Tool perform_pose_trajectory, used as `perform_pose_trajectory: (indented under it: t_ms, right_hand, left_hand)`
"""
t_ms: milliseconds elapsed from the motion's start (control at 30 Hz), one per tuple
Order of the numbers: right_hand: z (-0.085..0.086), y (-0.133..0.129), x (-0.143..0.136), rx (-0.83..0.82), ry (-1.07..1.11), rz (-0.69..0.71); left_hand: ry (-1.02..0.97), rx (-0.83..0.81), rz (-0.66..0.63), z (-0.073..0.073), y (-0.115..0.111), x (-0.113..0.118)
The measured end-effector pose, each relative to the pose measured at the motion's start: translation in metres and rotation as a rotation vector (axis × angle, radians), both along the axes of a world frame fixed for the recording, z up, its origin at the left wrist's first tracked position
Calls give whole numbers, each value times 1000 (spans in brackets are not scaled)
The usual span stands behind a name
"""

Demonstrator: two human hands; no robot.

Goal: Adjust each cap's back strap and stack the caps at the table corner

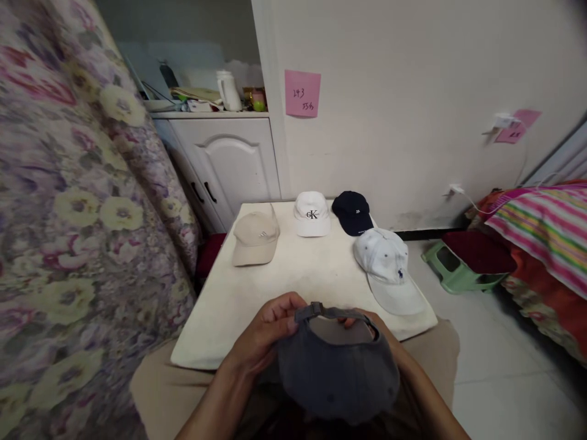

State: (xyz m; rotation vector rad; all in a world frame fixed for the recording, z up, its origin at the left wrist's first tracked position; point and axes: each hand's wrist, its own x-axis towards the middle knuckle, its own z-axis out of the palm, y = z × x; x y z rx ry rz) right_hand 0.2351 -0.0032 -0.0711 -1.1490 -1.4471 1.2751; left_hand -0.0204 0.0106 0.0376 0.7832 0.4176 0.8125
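Observation:
Between my hands, over my lap at the table's near edge, is a dark grey baseball cap (337,373), its back strap and opening at the top. My left hand (270,327) pinches the strap end near the buckle, thumb in front. On the other side my right hand (373,324) grips the cap, with most of its fingers hidden behind the strap. Beyond them on the cream-covered table (307,275) lie a beige cap (255,237) at left, a white CK cap (312,214) at the back, a navy cap (353,212), and a pale blue cap (385,263) at right.
A floral curtain (105,244) hangs close on the left. A white cabinet (233,159) and the wall stand behind the table. To the right are a green stool (454,269) with a dark red top and a bed with striped bedding (545,226).

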Motion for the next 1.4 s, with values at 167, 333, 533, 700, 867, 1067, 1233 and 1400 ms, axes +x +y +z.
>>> perform_pose_trajectory:
  t_ms: [167, 333, 533, 700, 867, 1067, 1233, 1400]
  right_hand:
    - [-19, -2, 19, -31, -38, 5]
    - [-2, -6, 31, -9, -88, -92]
    - [57, -10, 0, -32, 115, 257]
    - [64, -13, -22, -236, 363, 355]
    - [82, -13, -26, -177, 536, 223]
    - [119, -7, -31, -25, 449, 233]
    - [129, -9, -26, 74, 393, 284]
    - [118, -18, -23, -3, 227, 341]
  left_hand:
    - [-12, -36, -8, -13, -14, 8]
    - [-1, -67, -27, -22, -22, 10]
    - [55, -80, -2, -19, -26, 12]
    - [60, -49, 39, -11, -27, 8]
    - [145, 36, 37, 2, -25, -3]
    - [268, 197, 39, 27, -27, -15]
    - [292, 158, 102, 30, -38, -11]
    - [352, 92, 154, 19, -44, 1]
